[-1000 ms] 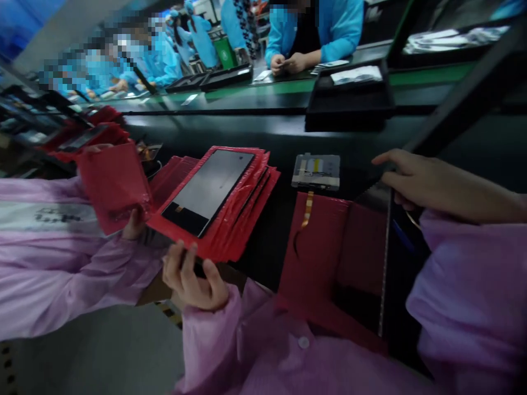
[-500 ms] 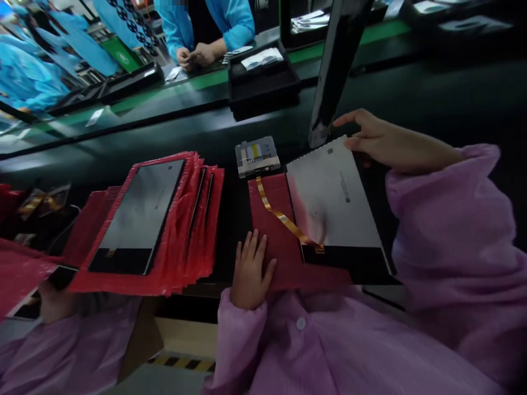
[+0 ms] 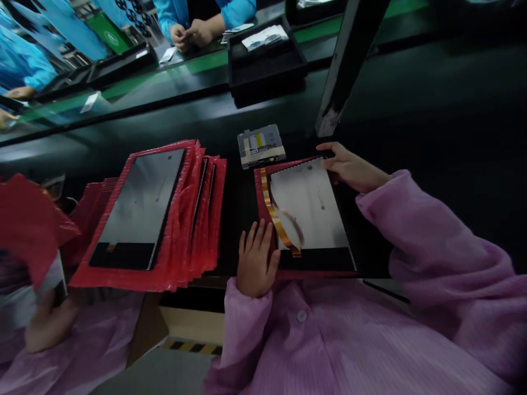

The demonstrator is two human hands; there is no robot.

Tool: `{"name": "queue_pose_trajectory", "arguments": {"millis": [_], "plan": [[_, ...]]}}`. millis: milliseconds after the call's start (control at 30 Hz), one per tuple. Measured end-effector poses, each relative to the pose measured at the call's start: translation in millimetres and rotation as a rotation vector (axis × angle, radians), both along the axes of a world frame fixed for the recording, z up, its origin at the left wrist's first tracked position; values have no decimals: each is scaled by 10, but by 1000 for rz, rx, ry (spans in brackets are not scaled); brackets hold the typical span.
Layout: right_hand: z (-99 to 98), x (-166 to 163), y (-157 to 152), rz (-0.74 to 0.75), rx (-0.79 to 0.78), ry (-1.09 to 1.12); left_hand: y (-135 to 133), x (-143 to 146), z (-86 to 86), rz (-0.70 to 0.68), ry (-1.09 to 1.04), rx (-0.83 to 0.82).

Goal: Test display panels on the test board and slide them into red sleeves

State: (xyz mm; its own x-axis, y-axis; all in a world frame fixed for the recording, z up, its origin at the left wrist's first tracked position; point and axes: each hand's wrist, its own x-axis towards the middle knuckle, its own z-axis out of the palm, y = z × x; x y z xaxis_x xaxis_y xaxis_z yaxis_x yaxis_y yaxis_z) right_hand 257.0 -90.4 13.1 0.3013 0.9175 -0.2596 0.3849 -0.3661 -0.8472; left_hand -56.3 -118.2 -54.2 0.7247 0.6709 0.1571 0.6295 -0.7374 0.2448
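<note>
A grey display panel (image 3: 308, 206) lies face down on a red bag (image 3: 260, 181) in front of me, with an orange flex ribbon (image 3: 278, 222) curling along its left edge. My left hand (image 3: 256, 260) rests flat on the bag's near left corner, fingers stretched out. My right hand (image 3: 349, 167) touches the panel's far right corner with its fingertips, fingers loosely extended. To the left sits a stack of red bags (image 3: 189, 219) with another dark panel (image 3: 142, 206) on top.
A small grey module (image 3: 260, 145) lies just beyond the panel. A dark post (image 3: 348, 60) rises behind it, and a black tray (image 3: 263, 55) stands further back. A co-worker's hand (image 3: 47, 323) with a red bag (image 3: 28, 227) is at the left. People in blue work across the belt.
The panel, raised on edge a second ago, has been laid flat onto the red bag. My left hand left the stack and now lies on the bag's corner.
</note>
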Motion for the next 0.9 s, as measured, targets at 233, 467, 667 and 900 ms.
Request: {"name": "queue_pose_trajectory", "arguments": {"millis": [233, 467, 667, 900], "plan": [[47, -242, -216, -65, 91, -741, -26, 35, 36, 20, 69, 24], [-40, -1177, -1255, 351, 322, -549, -25, 52, 31, 31, 51, 49], [-320, -1377, -1352, 339, 266, -756, -40, 51, 44, 33, 49, 48], [-378, -1487, -1325, 363, 237, -819, -36, 57, 49, 41, 47, 45]]}}
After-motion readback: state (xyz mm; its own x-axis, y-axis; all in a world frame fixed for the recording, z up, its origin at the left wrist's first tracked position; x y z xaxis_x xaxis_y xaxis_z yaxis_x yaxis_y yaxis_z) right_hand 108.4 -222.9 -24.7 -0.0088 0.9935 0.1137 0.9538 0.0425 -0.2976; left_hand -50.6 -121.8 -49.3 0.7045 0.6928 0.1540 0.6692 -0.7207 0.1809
